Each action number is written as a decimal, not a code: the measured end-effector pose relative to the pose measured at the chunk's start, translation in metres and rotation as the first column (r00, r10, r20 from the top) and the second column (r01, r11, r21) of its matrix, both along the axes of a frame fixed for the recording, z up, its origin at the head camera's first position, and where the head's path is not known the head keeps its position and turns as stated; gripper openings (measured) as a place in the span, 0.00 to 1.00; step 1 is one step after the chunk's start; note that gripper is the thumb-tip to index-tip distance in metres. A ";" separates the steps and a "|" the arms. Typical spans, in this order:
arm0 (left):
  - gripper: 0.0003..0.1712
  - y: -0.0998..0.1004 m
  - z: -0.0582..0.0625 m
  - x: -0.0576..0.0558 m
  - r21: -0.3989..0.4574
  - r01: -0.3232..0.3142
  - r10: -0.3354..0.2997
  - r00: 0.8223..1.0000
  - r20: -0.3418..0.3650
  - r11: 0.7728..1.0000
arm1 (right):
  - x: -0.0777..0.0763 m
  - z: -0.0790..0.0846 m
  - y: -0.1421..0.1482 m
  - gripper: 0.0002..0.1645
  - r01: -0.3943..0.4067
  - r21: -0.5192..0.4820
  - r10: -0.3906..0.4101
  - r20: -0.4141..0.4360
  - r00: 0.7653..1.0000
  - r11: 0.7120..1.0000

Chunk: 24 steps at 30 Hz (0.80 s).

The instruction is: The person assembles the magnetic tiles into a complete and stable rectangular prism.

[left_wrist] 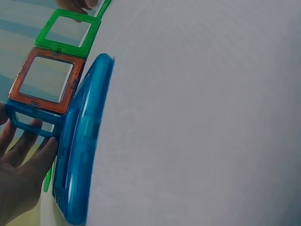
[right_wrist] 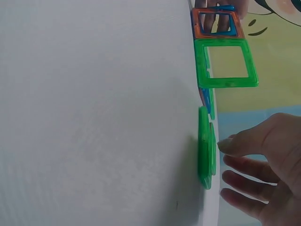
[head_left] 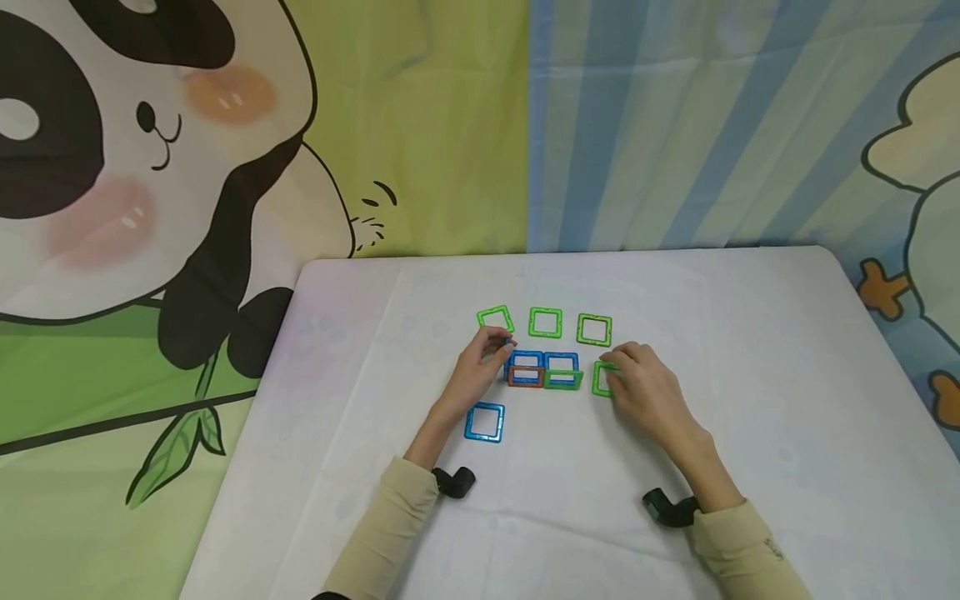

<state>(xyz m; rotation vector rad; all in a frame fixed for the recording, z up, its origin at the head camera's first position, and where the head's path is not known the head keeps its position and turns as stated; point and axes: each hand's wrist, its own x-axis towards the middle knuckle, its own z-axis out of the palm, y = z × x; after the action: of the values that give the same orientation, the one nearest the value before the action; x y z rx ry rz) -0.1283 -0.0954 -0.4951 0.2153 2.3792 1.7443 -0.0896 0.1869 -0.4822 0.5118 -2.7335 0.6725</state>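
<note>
In the head view my left hand (head_left: 480,367) is at the left end of a small structure of magnetic tiles. Its fingers and thumb hold a blue square tile (left_wrist: 44,114) standing beside an upright orange-red tile (head_left: 526,385). An upright green tile (head_left: 564,386) adjoins the orange-red one on the right. Behind them are two blue square tiles (head_left: 561,355). My right hand (head_left: 648,396) hovers by a loose green tile (head_left: 597,379) lying flat. The right wrist view shows its loosely bent fingers apart from that tile.
A loose blue tile (head_left: 484,437) lies in front of the structure. Three green tiles lie in a row behind it: left (head_left: 495,311), middle (head_left: 545,335) and right (head_left: 595,342). The white table (head_left: 750,333) ends at a printed curtain (head_left: 450,167).
</note>
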 end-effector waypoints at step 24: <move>0.18 0.000 -0.002 -0.001 -0.018 0.014 -0.014 1.000 0.003 1.000 | -0.007 -0.007 0.001 0.09 0.051 0.001 -0.050 0.163 0.985 0.999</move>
<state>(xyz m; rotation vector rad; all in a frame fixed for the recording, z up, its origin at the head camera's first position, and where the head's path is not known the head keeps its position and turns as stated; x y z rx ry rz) -0.1296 -0.0958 -0.4970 0.2257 2.3849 1.7152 -0.0965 0.1882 -0.4895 0.4011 -2.8855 0.7364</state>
